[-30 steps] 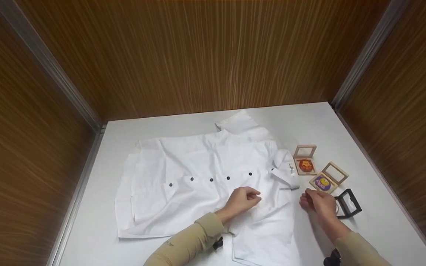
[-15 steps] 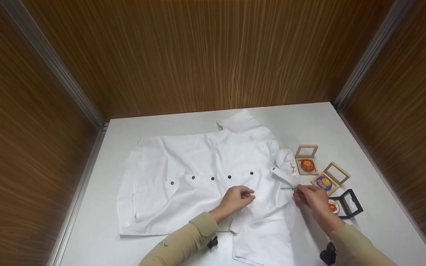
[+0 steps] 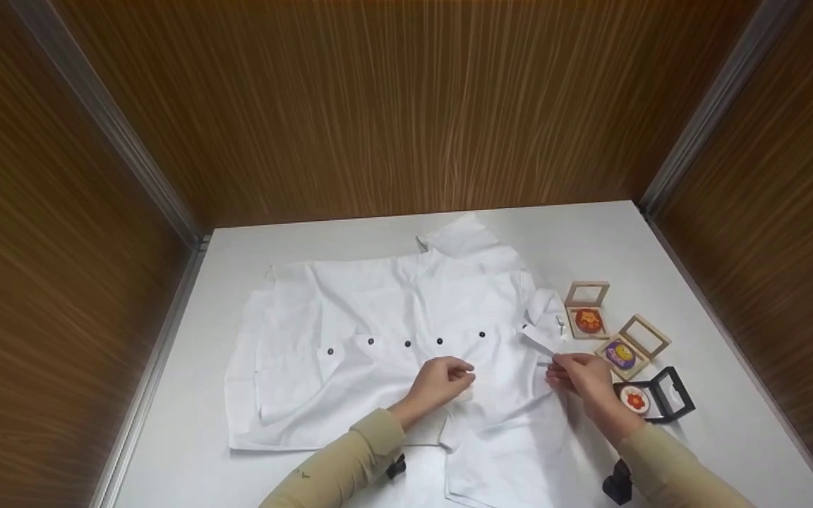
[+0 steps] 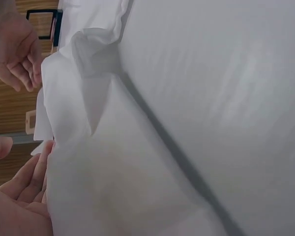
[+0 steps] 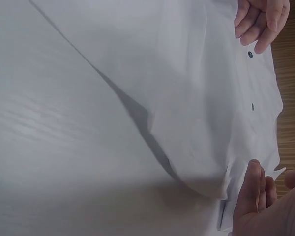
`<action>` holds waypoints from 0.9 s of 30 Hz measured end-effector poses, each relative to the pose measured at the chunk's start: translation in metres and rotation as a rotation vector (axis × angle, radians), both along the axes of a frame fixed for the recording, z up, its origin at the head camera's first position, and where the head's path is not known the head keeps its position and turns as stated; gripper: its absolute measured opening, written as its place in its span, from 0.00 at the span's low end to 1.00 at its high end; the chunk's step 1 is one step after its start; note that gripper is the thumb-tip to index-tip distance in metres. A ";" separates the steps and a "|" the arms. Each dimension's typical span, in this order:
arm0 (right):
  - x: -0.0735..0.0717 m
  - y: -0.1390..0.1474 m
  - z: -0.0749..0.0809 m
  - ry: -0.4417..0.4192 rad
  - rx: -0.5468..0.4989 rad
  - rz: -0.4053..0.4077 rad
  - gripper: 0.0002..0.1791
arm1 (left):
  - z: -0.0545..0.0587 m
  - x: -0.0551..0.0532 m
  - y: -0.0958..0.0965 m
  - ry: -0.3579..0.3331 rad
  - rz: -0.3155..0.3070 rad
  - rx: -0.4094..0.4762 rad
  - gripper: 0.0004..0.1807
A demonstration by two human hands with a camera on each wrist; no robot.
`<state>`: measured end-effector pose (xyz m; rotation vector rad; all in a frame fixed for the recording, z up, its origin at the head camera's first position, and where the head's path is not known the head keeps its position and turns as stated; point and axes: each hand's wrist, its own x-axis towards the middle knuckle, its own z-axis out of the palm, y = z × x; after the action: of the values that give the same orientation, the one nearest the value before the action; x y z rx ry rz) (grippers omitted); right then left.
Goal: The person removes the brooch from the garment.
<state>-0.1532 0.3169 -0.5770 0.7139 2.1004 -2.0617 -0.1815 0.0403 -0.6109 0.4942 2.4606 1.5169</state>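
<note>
A white shirt (image 3: 371,303) with a row of dark buttons lies on the table, its collar (image 3: 539,343) toward the right. My left hand (image 3: 440,384) is over the shirt front below the button row, fingers loosely bent, thumb apart from them, holding nothing. The right hand (image 3: 585,384) is at the near end of the collar and covers its tip. In the right wrist view, the thumb and fingers of the right hand (image 5: 265,201) stand apart, with a white fabric point showing between them. The left wrist view shows both hands beside the raised white cloth (image 4: 113,162).
Right of the shirt stand three small open boxes with window lids: a wooden one with a red disc (image 3: 588,321), another with a purple disc (image 3: 620,354), and a black one with a red flower disc (image 3: 634,400). Wood-patterned walls (image 3: 406,106) enclose the white table (image 3: 188,395).
My right hand has moved left from beside the boxes to the collar's end, uncovering the black box's flower disc. The left hand has shifted slightly left. The shirt lies almost as before.
</note>
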 end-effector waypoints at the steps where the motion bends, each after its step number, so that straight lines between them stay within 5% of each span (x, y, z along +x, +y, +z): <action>1: -0.001 -0.001 0.000 -0.001 -0.006 0.001 0.18 | 0.000 0.000 -0.002 0.002 0.002 -0.002 0.11; 19: -0.011 -0.031 -0.007 -0.010 0.058 0.067 0.13 | -0.001 0.000 -0.035 -0.095 0.088 0.021 0.13; 27: -0.016 -0.041 -0.007 -0.006 0.140 0.116 0.15 | 0.000 -0.001 -0.047 -0.084 0.093 0.031 0.13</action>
<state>-0.1691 0.2757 -0.5837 0.5982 2.2435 -1.8658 -0.1826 -0.0069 -0.6108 0.3182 2.4308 1.5787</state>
